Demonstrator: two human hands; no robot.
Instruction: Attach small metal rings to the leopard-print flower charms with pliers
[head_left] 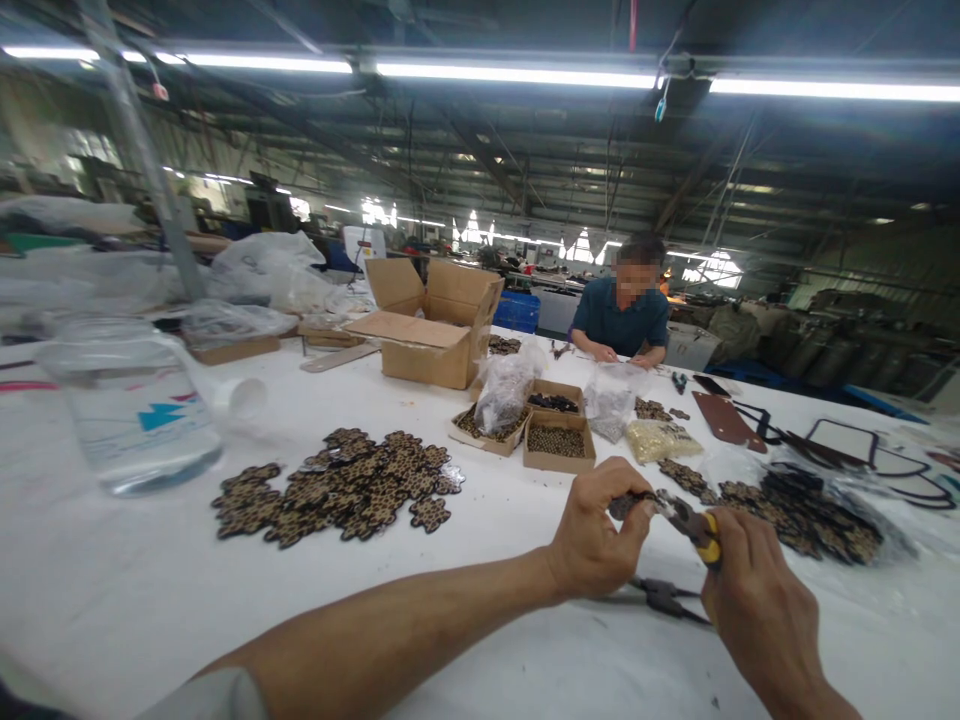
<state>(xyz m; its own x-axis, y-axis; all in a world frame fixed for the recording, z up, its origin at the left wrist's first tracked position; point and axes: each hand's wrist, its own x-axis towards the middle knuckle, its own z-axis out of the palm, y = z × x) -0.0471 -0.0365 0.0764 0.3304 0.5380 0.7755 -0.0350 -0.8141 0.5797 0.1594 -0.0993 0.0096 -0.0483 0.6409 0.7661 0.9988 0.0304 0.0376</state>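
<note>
My left hand [604, 530] pinches a small dark patterned piece [624, 504] between thumb and fingers; its full shape is hidden. Wrapped round the yellow handles of a pair of pliers [686, 520] is my right hand [761, 600]. The jaws of the pliers meet the edge of the piece, where something small and pale shows. On the white table below lies a second pair of dark pliers [664, 597], partly behind my left hand. A pile of flower-shaped leopard-print patches [352, 485] spreads out to the left.
Behind the hands stand small boxes of metal bits [559, 455], plastic bags [611, 400] and an open carton [427, 350]. A water jug [142, 420] is at left. More patches [795, 515] lie at right. A co-worker [622, 310] sits across the table.
</note>
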